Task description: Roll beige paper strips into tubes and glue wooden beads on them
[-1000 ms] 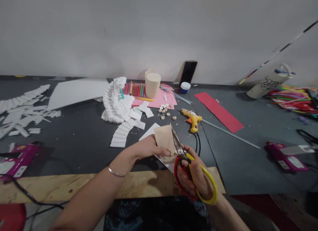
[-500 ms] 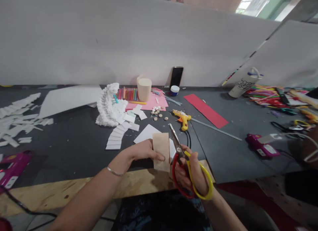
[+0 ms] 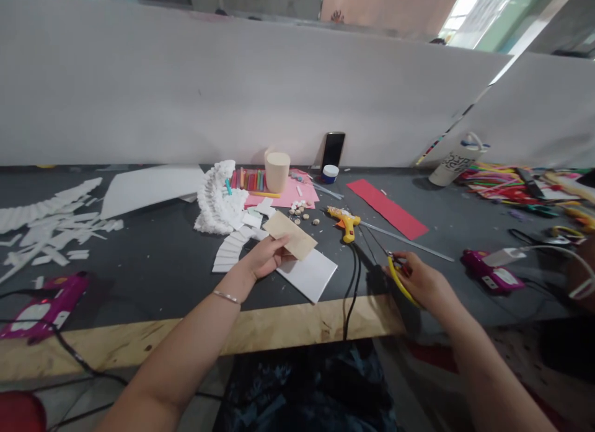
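My left hand [image 3: 267, 255] pinches a tan rectangle of card [image 3: 292, 235] by its near edge, tilted above the table. Under and beside it lies a white rectangle [image 3: 310, 276], possibly foam board. My right hand [image 3: 421, 278] is closed around the handles of scissors [image 3: 400, 282], low over the table to the right. Their yellow loop shows; the other loop is mostly hidden by my fingers. The blades point away from me, towards a yellow glue gun [image 3: 346, 222]. Small round pale pieces [image 3: 305, 216] lie beyond the tan card.
Left of centre stands a textured white object [image 3: 218, 199] with flat white pieces [image 3: 227, 251] in front. Behind are a cream cup [image 3: 277, 171], a phone [image 3: 333, 152] and a small jar [image 3: 330, 173]. A red strip [image 3: 388, 207] lies right; black cables [image 3: 353, 289] cross the wooden edge.
My right hand has moved right and down to the table with the scissors, away from the tan card. My left hand has turned the card and moved it up and slightly left.
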Available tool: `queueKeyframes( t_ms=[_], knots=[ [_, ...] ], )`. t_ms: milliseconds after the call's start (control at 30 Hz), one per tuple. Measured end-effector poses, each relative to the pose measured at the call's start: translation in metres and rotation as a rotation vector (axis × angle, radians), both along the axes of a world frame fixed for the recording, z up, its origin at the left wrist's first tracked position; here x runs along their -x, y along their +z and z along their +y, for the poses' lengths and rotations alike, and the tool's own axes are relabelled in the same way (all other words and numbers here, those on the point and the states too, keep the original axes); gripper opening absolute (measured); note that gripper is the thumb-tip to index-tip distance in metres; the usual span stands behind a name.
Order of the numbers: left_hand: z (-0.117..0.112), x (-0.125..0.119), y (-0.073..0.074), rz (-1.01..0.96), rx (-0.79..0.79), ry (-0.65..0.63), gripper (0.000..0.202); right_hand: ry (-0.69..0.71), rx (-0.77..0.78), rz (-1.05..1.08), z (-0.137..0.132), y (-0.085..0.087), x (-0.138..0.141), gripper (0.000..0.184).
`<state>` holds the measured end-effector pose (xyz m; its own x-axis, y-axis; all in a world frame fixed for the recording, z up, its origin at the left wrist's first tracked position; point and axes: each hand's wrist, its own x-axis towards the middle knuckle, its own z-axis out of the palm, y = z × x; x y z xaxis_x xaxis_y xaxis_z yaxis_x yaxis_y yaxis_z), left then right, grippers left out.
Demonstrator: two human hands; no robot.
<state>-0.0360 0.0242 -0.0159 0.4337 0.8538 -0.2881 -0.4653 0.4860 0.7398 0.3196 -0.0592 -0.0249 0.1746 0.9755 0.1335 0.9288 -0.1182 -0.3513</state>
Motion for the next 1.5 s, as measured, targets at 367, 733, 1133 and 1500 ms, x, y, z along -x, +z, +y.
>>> queueKeyframes(
  t_ms=[367, 733, 1133, 1500],
  knots=[
    [0.002, 0.002, -0.002, -0.037, -0.01, -0.003, 0.012, 0.213, -0.188, -0.076, 0.008, 0.033, 0.022, 0.032],
    [-0.001, -0.001, -0.002, -0.061, -0.015, -0.03, 0.02, 0.499, -0.415, 0.251, 0.05, 0.036, 0.166, 0.017],
    [-0.002, -0.001, -0.006, -0.064, -0.059, -0.005, 0.015, 0.463, -0.412, 0.283, 0.047, 0.035, 0.18, 0.016],
    [-0.006, 0.0, -0.002, -0.067, -0.091, -0.044, 0.017, 0.433, -0.402, 0.438, 0.054, 0.016, 0.179, 0.003]
  ],
)
